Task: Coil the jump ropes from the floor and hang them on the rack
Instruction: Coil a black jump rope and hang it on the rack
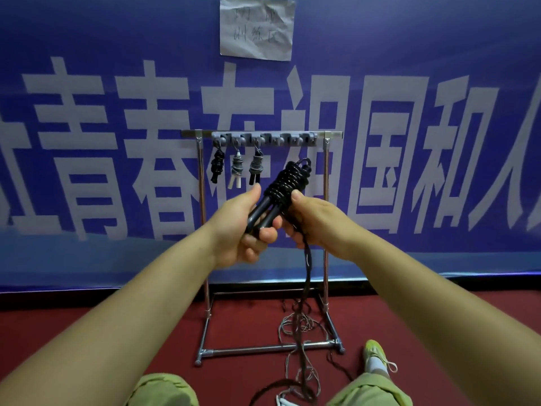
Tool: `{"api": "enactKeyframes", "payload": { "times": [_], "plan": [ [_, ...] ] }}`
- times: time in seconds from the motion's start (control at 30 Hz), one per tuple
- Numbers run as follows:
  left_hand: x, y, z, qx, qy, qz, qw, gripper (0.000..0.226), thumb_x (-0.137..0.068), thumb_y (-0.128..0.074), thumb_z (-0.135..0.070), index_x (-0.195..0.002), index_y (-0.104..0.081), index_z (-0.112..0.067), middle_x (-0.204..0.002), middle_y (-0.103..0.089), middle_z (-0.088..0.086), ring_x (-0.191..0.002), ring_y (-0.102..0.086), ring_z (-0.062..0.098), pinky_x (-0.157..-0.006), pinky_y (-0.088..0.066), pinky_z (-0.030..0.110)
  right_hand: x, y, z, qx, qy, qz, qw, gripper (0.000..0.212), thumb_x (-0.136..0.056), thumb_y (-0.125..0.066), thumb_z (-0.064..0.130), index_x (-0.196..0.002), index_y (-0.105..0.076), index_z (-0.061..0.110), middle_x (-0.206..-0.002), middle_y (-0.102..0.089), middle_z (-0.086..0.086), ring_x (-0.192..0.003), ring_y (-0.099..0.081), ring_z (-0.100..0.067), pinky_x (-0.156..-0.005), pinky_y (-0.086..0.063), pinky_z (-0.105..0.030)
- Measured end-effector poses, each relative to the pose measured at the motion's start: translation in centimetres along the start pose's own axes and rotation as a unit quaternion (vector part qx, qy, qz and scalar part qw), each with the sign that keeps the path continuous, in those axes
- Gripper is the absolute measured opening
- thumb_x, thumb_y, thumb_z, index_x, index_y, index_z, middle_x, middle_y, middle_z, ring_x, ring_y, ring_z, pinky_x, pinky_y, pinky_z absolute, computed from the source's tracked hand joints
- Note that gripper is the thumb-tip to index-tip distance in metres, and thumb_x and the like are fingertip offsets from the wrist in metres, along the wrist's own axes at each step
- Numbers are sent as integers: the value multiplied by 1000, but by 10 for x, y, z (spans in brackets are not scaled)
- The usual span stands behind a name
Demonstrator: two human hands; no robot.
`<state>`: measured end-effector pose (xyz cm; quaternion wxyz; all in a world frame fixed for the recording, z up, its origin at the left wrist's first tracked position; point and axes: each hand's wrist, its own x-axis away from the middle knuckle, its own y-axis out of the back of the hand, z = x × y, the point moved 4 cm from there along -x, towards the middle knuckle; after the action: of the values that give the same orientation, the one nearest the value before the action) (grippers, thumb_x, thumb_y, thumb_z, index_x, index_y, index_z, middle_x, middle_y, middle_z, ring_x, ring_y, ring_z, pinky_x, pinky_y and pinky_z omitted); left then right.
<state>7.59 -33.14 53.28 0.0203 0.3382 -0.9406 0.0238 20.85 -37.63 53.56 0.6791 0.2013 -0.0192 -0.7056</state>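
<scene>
My left hand grips the two black handles of a black jump rope, whose cord is wound in tight turns around the handles' upper part. My right hand holds the loose cord just beside the coil; the rest of that cord hangs down to the floor. Behind my hands stands the metal rack with a grey hook bar. Three coiled ropes hang from its left hooks: a black one, a grey one with white handles and a grey one with black handles.
A tangle of grey rope lies on the red floor inside and in front of the rack's base. A blue banner with white characters covers the wall. My knees and a yellow-green shoe are at the bottom.
</scene>
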Motion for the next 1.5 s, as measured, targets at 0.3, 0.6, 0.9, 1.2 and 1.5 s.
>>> {"api": "enactKeyframes", "payload": {
  "times": [0.3, 0.6, 0.9, 1.2, 1.5],
  "plan": [
    [-11, 3, -13, -363, -106, -197, 904, 52, -100, -23, -51, -70, -57, -24, -56, -52, -10, -56, -47, 10, -58, -35, 29, -4, -13, -16, -26, -79, -53, 995, 61, -95, -31, 61, -90, -64, 9, -58, -47, 3, -50, -40, -11, -50, -36, -25],
    [-14, 10, -13, -475, -80, -177, 858, 45, -92, -44, -55, -93, -63, -14, -85, -61, 6, -78, -58, 21, -71, -48, 39, 2, -5, -17, -32, -140, -10, 990, 61, -93, -32, 64, -90, -61, 10, -62, -45, 2, -50, -37, -11, -46, -28, -22],
    [7, -14, 15, 53, 41, 181, 981, 79, -75, -27, -74, -95, -73, -12, -84, -67, 8, -72, -62, 20, -71, -52, 37, 6, -10, 3, -138, 28, -4, 990, 34, -75, -40, 46, -73, -45, 13, -59, -36, -2, -45, -30, -11, -52, -23, -29],
    [-4, -9, 25, 83, 36, 83, 992, 77, -85, -17, -74, -70, -61, -12, -42, -33, -7, -34, -23, 4, -38, -15, 13, 5, -1, -4, 104, 43, -18, 993, 38, -94, -36, 45, -74, -46, 13, -59, -44, 7, -53, -35, -7, -58, -31, -25],
    [-13, 3, 25, -189, -43, -143, 971, 62, -96, -19, -60, -74, -54, -14, -45, -38, -6, -39, -27, 9, -41, -22, 19, 0, -16, -27, 140, -5, -71, 988, 49, -104, -21, 40, -71, -51, 18, -46, -43, 14, -41, -35, -1, -46, -27, -14]
  ]
}}
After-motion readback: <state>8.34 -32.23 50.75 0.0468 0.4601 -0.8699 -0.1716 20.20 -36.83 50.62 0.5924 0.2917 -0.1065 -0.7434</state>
